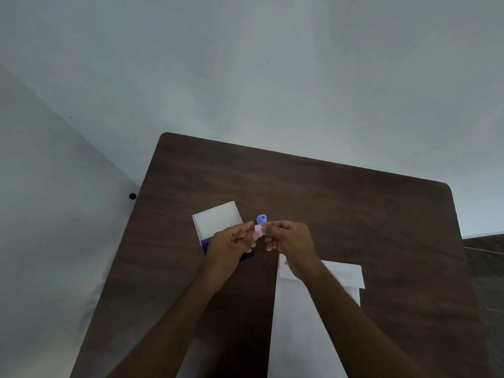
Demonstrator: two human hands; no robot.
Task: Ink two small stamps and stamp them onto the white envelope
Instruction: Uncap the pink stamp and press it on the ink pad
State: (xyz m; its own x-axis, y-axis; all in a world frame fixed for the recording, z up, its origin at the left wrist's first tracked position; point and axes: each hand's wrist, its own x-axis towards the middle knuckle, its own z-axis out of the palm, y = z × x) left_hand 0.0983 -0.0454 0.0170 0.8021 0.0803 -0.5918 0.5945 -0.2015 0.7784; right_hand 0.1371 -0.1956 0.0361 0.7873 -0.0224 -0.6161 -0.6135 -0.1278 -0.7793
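Note:
A small pink stamp (258, 231) is pinched between the fingertips of my left hand (231, 245) and my right hand (289, 241), held above the table. A blue stamp (261, 219) stands on the table just behind it. The ink pad (206, 242) lies open under my left hand, its white lid (218, 219) tipped back and the purple pad mostly hidden. The white envelope (305, 323) lies lengthwise at the near right, partly under my right forearm, with a purple stamped mark (286, 262) near its far left corner.
The dark brown wooden table (300, 186) has rounded far corners and stands against a pale wall. A small black object (132, 196) sits on the floor off the table's left edge. Another dark surface (485, 246) shows at the right.

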